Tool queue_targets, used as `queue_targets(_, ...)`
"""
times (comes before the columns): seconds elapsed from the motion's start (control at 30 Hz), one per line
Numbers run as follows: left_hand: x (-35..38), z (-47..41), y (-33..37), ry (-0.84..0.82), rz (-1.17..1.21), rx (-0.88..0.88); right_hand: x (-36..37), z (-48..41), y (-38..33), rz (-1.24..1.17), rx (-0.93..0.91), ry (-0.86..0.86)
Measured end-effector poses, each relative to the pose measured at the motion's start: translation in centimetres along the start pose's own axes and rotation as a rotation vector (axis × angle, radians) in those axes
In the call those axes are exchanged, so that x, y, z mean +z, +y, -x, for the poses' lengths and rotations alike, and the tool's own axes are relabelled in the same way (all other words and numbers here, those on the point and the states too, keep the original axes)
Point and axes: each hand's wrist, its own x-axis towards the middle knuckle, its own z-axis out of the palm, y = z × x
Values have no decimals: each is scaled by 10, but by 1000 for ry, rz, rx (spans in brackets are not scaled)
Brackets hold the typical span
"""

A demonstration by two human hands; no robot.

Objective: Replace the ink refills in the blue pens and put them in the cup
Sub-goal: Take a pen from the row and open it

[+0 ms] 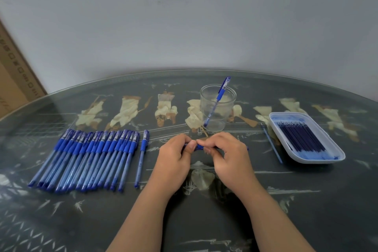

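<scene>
Left grip (173, 161) and right grip (227, 155) pinch one pen (198, 147) just in front of cup (217, 108). Second pen (219, 96) leans inside cup. Pen row (88, 159) sits left of cup, refill tray (329, 139) right.

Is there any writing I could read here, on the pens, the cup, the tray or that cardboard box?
Cardboard box: a row of dark printed marks along its edge, too blurred to read.
Blue pens: no print legible.
Cup and tray: no text shows.
</scene>
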Motion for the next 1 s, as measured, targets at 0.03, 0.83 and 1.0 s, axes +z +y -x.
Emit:
queue_targets(0.03, 1, 0, -1, -7, 3, -11, 0, 0, 0, 6, -12, 1)
queue_targets(0.83, -3, 0, 2, 16, 40, -28, -12, -2, 2, 28, -9, -68)
queue_targets(1.0, -4, 2, 6, -3, 41, -50, -10, -1, 2, 43, -44, -42)
